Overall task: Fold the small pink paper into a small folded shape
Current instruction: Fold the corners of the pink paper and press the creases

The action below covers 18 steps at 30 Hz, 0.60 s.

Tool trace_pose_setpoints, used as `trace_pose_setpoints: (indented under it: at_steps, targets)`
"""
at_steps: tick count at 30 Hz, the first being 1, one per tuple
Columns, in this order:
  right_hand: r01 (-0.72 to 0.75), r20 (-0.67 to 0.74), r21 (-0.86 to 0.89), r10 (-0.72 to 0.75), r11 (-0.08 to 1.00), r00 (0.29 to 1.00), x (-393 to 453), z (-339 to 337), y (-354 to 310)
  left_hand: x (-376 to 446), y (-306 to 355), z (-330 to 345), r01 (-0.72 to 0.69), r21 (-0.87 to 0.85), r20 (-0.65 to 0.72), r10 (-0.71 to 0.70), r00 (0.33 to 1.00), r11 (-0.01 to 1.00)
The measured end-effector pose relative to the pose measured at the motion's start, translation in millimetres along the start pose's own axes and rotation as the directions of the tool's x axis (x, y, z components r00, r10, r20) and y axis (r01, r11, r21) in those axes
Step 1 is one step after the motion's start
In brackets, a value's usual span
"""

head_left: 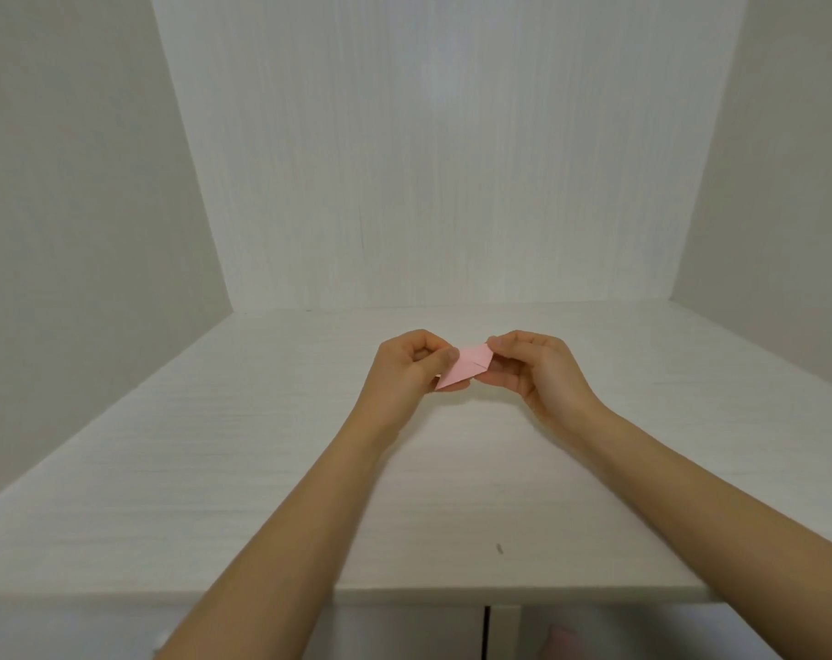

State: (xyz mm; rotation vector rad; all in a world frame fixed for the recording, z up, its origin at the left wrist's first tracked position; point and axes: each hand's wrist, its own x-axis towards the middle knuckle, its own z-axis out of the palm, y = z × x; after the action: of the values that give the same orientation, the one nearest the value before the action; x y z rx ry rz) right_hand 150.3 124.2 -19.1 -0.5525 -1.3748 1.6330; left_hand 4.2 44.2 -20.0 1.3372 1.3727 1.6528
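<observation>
A small pink paper (pixel 466 366) is held between both hands just above the white table (pixel 262 469). It is folded into a narrow slanted shape with a diagonal flap edge showing near its upper right end. My left hand (pixel 407 369) pinches its lower left end with thumb and fingers. My right hand (pixel 530 369) pinches its upper right end. The paper's lower left tip pokes out below my left thumb. Part of the paper is hidden behind my fingers.
The white table sits in an alcove with a white back wall (pixel 452 159) and side walls left and right. Its front edge (pixel 500 595) runs below my forearms. A small dark speck (pixel 500 548) lies on the surface near the front.
</observation>
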Motion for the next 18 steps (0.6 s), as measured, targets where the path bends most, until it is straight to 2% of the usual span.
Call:
trace_pose_setpoints:
  at_steps: [2, 3, 4, 5, 6, 8, 11, 14, 18]
  targets:
    - [-0.015, -0.05, 0.174, 0.024, 0.985, 0.998, 2, -4, -5, 1, 1, -4, -0.001, -0.023, -0.022, 0.001, 1.0, 1.0]
    - [0.009, -0.075, 0.166, 0.003, 0.986, 0.997, 3, -8, -7, 1, 1, -5, -0.004, 0.022, -0.036, 0.005, 0.999, 1.0]
    - [0.049, -0.092, 0.041, -0.045, 0.998, 0.995, 5, -13, -7, 1, 0, -5, -0.007, 0.102, -0.047, 0.012, 0.999, 0.995]
    - [0.1, -0.081, -0.163, -0.114, 0.982, 0.99, 6, -16, -6, 0, -1, -4, -0.007, 0.19, -0.051, 0.017, 0.999, 0.982]
    - [0.153, -0.047, -0.366, -0.182, 0.918, 0.982, 6, -17, -3, -2, -3, -2, -0.01, 0.259, -0.048, 0.024, 0.999, 0.966]
    - [0.234, 0.053, -0.584, -0.251, 0.777, 0.966, 3, -11, 4, -3, -7, 3, -0.042, 0.384, -0.026, 0.056, 0.998, 0.922]
    - [0.316, 0.201, -0.696, -0.248, 0.645, 0.948, -2, 0, 11, -3, -13, 4, -0.091, 0.524, 0.028, 0.089, 0.996, 0.847]
    - [0.29, 0.203, -0.734, -0.21, 0.614, 0.956, -4, -1, 12, -3, -14, 4, -0.133, 0.603, 0.062, 0.119, 0.991, 0.787]
    - [0.242, 0.203, -0.793, -0.131, 0.559, 0.97, -5, -4, 14, -3, -13, 5, -0.155, 0.601, 0.059, 0.15, 0.987, 0.784]
